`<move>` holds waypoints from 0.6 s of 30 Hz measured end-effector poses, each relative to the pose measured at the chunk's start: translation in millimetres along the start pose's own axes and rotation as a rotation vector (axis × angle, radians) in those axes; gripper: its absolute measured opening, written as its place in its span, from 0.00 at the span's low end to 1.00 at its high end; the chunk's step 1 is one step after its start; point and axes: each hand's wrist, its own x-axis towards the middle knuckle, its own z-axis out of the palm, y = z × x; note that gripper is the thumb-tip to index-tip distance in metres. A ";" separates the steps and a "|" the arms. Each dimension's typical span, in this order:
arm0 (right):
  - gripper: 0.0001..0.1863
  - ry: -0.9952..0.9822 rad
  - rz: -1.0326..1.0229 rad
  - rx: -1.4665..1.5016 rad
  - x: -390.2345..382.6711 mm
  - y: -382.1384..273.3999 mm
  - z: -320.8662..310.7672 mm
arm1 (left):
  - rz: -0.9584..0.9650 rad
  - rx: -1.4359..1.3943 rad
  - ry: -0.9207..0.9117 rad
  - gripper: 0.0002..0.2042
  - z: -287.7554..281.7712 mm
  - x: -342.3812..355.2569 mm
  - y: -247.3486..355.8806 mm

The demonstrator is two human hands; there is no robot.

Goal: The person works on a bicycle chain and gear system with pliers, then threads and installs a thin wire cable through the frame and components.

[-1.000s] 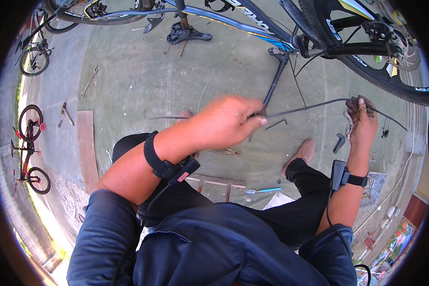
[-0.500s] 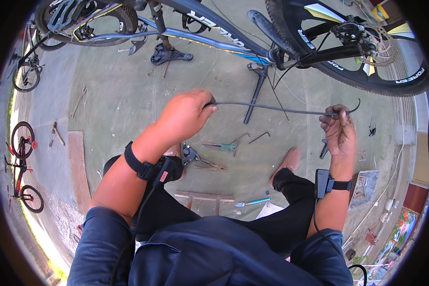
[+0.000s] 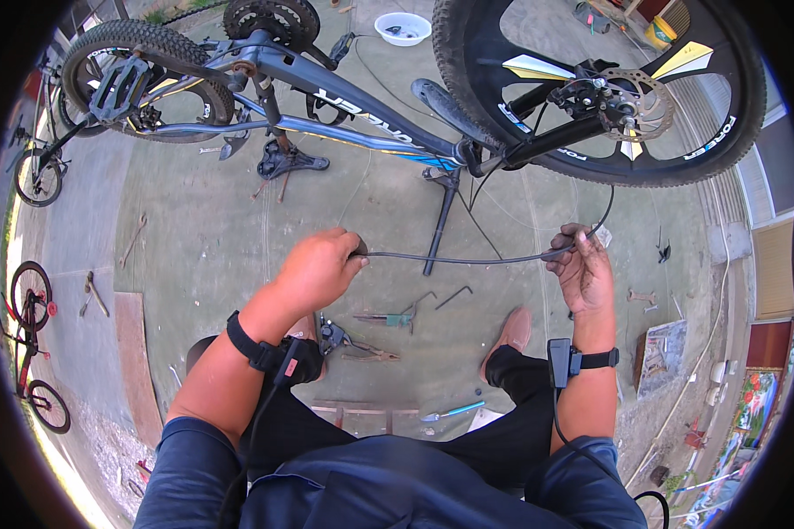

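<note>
A thin black cable stretches between my two hands with a slight sag. My left hand is closed, pinching one end between thumb and fingers. My right hand pinches the cable farther along, palm up with darkened fingertips. Past that hand the free end curves upward toward the front wheel of an upside-down bicycle. Its dark blue frame lies beyond my hands, with the saddle and handlebar down on the ground.
Between my feet lie a green-handled tool, pliers and a hex key. A blue-handled tool is close to me. A white basin stands beyond the bicycle. A red bicycle is far left; a metal tray sits right.
Both hands are lower and further left in view, still on the cable. More cable now extends past my right hand. The view has shifted, showing more of the bicycle and the white basin.
</note>
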 end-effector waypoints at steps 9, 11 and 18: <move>0.14 0.015 0.018 -0.060 -2.7 -0.4 12.7 | -0.009 -0.052 -0.018 0.08 -1.3 -0.6 5.2; 0.14 0.012 0.025 -0.077 -2.8 -1.7 14.2 | -0.011 -0.067 -0.016 0.08 -1.7 -0.4 5.4; 0.14 0.027 0.001 -0.103 -4.1 -2.7 23.4 | -0.016 -0.045 -0.033 0.09 -2.3 0.1 5.4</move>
